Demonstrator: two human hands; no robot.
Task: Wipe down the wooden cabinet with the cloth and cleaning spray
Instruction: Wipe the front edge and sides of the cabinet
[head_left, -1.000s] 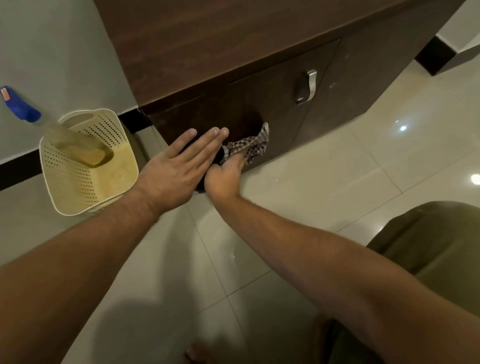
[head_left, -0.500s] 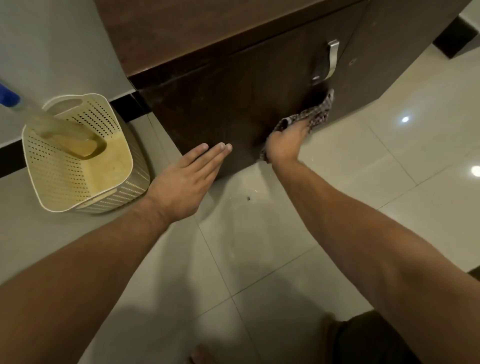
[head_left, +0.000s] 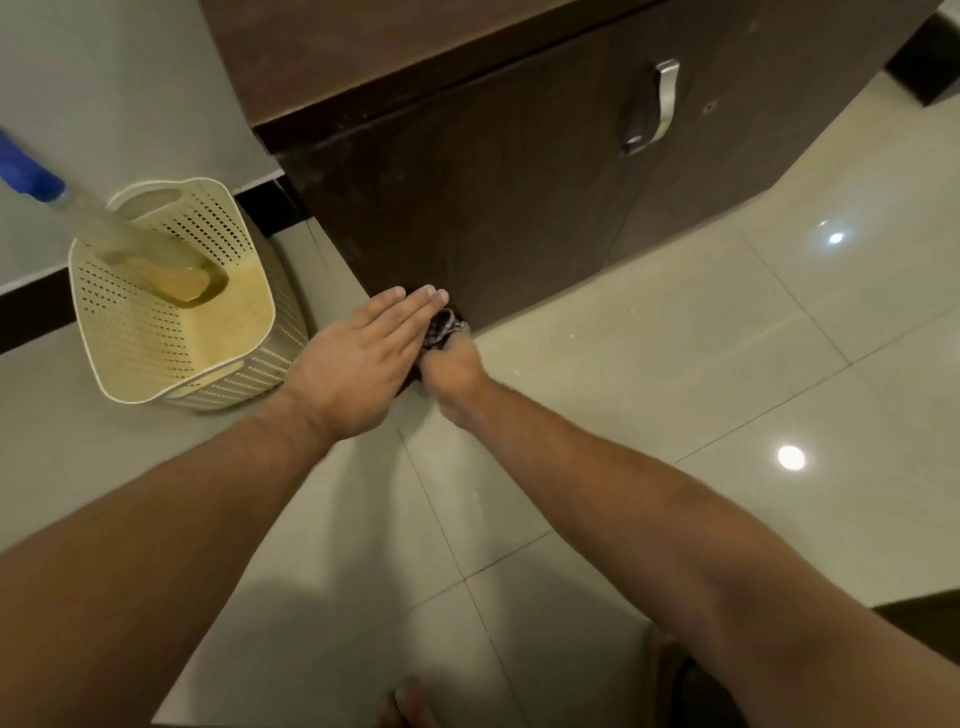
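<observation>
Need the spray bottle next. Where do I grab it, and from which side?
I'd take the spray bottle by its clear upper body just below the blue head, coming from above with the free left hand. It leans out over the basket rim, its base sunk inside, so only the upper part is exposed.

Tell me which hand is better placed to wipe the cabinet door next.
Right. The right hand grips the cloth at the foot of the cabinet door; the left hand is flat with straight fingers and holds nothing.
</observation>
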